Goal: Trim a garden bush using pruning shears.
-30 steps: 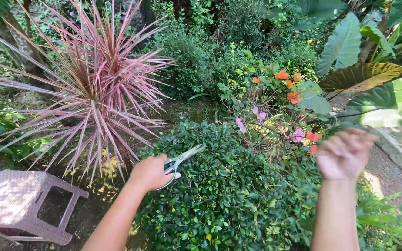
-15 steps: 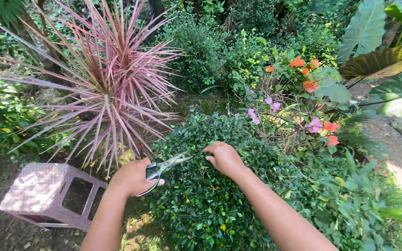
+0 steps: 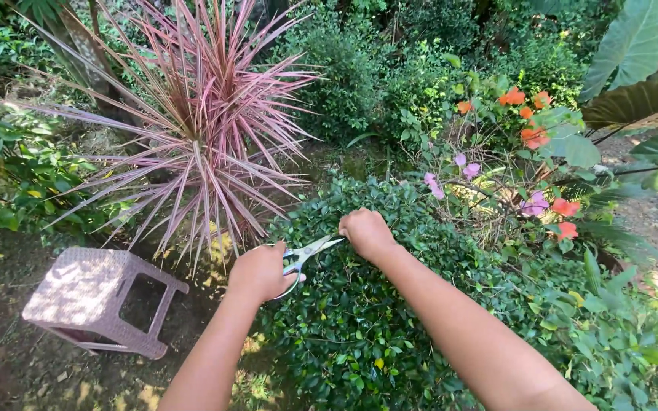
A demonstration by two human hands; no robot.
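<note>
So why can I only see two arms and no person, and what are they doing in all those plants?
The camera sits on the person's head and looks down, so you see only their own arms. The left hand holds a pair of scissors, blades a little apart, pointing at the right hand. That right hand is closed on the top of a small-leaved green bush. To the left stands a woven brown stool on the soil. Behind is a spiky pink plant, and to the right orange flowers.

- Bare soil ground (image 3: 9, 358), shaded, strewn with dry leaf bits
- Brown woven stool (image 3: 93, 297) stands on it, near left
- Low green shrub (image 3: 359, 335) rooted just right of the stool
</note>
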